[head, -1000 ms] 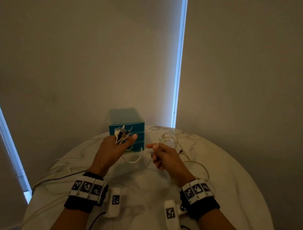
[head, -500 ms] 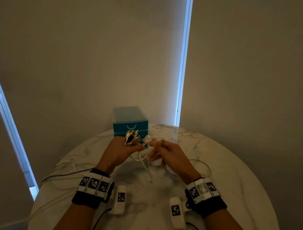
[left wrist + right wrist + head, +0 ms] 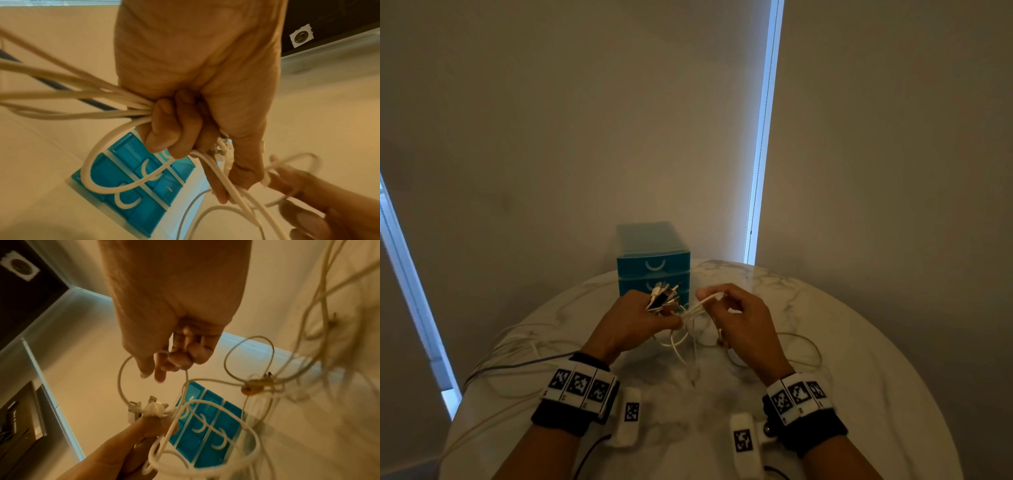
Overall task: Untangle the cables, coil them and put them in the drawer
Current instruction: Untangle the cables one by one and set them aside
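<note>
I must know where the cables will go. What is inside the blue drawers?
This cannot be seen. The three drawers are closed, and their blue fronts hide the inside. Only white curved handles show. The left hand with its cable plugs covers part of the lower fronts.

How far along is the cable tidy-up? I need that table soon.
Early. Done: the left hand grips a bunch of cable ends. In hand: the right hand pinches a white cable into a loop beside them. Left: loose cables trail across the table, nothing looks fully coiled, and the blue drawer unit is shut.
</note>
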`<action>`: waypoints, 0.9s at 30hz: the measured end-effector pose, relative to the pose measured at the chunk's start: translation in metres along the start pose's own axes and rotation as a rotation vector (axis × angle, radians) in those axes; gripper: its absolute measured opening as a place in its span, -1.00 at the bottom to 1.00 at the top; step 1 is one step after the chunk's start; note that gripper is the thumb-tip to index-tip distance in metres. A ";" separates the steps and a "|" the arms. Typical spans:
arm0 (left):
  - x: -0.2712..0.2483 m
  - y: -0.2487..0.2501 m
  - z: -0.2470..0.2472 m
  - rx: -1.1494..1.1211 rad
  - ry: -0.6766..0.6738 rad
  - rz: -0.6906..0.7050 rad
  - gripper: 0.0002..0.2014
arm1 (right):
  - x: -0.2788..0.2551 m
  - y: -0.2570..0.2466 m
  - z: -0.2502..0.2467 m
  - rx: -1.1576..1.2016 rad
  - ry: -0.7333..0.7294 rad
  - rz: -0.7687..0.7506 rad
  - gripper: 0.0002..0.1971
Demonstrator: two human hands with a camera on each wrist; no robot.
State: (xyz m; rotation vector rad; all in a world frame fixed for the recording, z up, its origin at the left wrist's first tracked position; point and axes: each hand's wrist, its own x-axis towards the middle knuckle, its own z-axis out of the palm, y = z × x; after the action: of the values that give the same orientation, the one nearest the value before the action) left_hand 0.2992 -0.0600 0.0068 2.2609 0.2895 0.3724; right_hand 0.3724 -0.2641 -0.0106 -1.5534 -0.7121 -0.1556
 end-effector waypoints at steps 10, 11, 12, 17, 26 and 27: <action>-0.008 0.005 -0.014 -0.124 -0.015 0.012 -0.86 | 0.020 0.026 -0.032 0.986 0.269 0.664 -0.72; -0.008 0.005 -0.014 -0.135 0.007 0.021 -0.79 | 0.021 0.028 -0.033 1.134 0.273 0.671 -0.76; -0.009 0.006 -0.015 -0.153 0.039 0.023 -0.71 | 0.021 0.026 -0.035 1.244 0.295 0.661 -0.74; -0.009 0.006 -0.020 -0.326 0.180 -0.005 -0.73 | 0.022 0.025 -0.047 1.303 0.377 0.522 -0.69; -0.009 0.009 -0.015 -0.517 0.282 -0.029 -0.54 | 0.005 0.023 0.016 0.134 -0.172 0.489 -0.28; -0.008 0.008 -0.015 -0.521 0.261 -0.027 -0.57 | 0.002 0.024 0.020 0.037 -0.233 0.489 -0.27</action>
State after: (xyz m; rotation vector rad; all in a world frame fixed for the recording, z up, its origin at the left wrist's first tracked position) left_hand 0.2874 -0.0571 0.0205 1.6966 0.3149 0.6495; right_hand 0.3804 -0.2431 -0.0331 -1.6797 -0.4903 0.4056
